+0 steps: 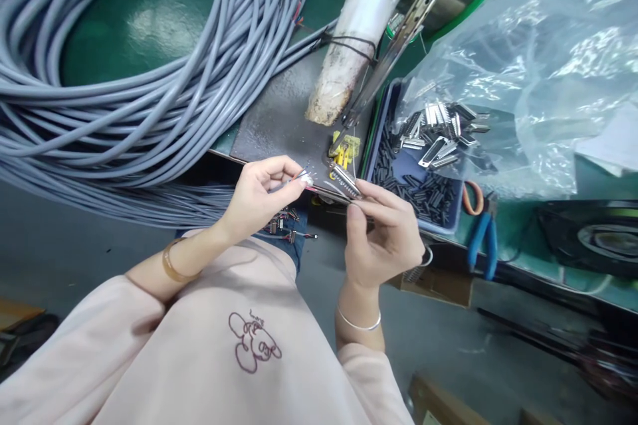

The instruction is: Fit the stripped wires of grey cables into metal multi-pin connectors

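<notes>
Between thumb and fingers, my left hand (264,194) pinches the stripped end of a cable, its thin coloured wires (308,176) fanning out toward the right. My right hand (383,229) grips one end of a metal multi-pin connector (343,179) with thumb and fingertips. The wire ends and the connector are close together at the bench edge; whether they touch I cannot tell. Just beyond the connector lies a yellow piece (345,148) beneath the tip of a metal soldering tool (371,83). A white wrapped tube (343,60) tied with black cord slants down beside it.
Grey cables (199,89) lie in a big coil at left. On the right stand a blue bin (451,226) of connectors and black sleeves, a clear plastic bag (518,73), blue-handled pliers (482,239) and a black fan (593,239). Wired connectors hang near my lap.
</notes>
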`<action>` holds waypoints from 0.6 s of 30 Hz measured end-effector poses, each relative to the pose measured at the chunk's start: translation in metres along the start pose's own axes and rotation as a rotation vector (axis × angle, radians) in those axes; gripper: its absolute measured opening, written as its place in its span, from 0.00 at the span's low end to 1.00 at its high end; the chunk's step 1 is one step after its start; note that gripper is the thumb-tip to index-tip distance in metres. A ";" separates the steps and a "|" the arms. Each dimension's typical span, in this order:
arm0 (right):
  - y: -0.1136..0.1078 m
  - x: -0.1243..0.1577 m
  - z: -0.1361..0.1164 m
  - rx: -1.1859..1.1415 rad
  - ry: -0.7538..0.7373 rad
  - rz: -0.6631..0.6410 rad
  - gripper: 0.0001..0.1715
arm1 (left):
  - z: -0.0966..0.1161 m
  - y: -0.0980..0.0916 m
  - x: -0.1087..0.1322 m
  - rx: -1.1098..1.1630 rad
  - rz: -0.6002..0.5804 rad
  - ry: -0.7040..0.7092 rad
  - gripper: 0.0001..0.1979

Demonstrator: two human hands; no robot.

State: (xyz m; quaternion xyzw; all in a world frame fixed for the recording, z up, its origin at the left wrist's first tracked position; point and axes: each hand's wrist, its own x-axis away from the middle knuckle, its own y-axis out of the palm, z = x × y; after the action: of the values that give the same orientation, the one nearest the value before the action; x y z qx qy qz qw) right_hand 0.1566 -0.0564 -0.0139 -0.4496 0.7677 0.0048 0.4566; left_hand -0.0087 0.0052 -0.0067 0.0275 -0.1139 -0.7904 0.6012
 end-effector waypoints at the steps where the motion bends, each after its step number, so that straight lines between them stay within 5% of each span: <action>1: 0.001 0.001 0.001 -0.025 0.040 0.037 0.08 | -0.001 0.001 -0.002 0.000 0.024 0.013 0.08; 7: 0.010 0.004 0.007 -0.081 0.167 -0.042 0.05 | -0.005 0.006 -0.010 -0.012 0.090 0.129 0.05; 18: 0.019 -0.006 0.009 -0.032 0.041 -0.040 0.08 | 0.001 0.016 -0.021 0.016 0.102 0.064 0.07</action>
State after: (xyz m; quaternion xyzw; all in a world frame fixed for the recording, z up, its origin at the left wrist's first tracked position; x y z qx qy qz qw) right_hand 0.1504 -0.0375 -0.0225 -0.4721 0.7675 -0.0012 0.4337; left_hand 0.0124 0.0212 -0.0044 0.0517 -0.1022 -0.7564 0.6440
